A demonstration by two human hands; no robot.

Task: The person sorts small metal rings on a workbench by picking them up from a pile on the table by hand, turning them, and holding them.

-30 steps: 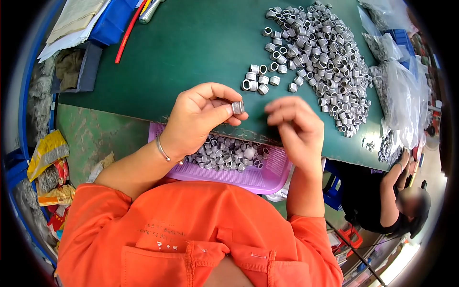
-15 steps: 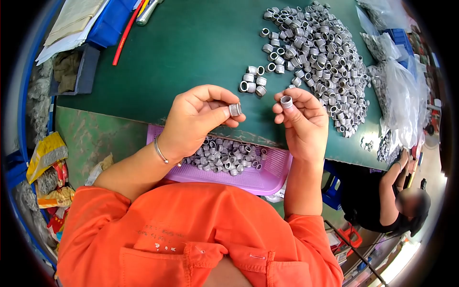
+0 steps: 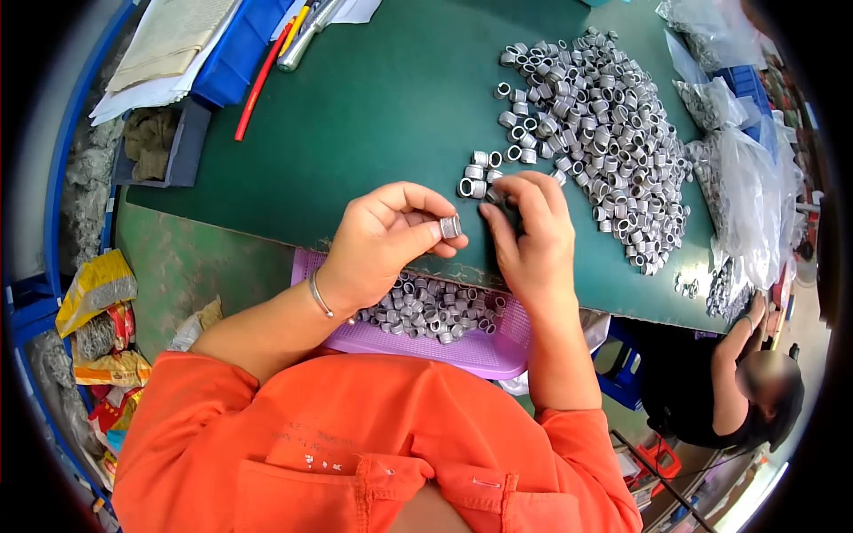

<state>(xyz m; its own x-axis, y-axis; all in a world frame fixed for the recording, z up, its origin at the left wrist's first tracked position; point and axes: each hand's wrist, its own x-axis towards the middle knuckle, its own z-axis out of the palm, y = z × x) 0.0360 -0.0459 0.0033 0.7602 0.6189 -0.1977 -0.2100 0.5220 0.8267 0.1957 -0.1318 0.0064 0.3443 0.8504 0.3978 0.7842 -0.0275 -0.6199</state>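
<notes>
My left hand (image 3: 382, 244) is closed, pinching a short grey metal sleeve (image 3: 450, 226) with a ribbed outside between thumb and fingers, above the table's near edge. My right hand (image 3: 536, 240) is turned palm down, its fingers curled and pointing at a small group of similar sleeves (image 3: 477, 189) on the table. Its fingertips are right beside that group, and anything between them is hidden. Behind it spreads a large heap of the same sleeves (image 3: 613, 133). A purple plastic basket (image 3: 480, 362) below the table edge holds many more.
The green table (image 3: 373, 107) carries a red pencil (image 3: 258, 93), a blue tray (image 3: 222, 67) and papers (image 3: 169, 49) at far left. A grey bin (image 3: 182, 147) with cloth stands by them. Plastic bags (image 3: 746, 186) line the right side. A person in black (image 3: 684, 382) sits at right.
My right hand has turned palm down and moved left to the small group; the sleeve it held is no longer visible. My left hand keeps its sleeve. The whole view has shifted slightly.
</notes>
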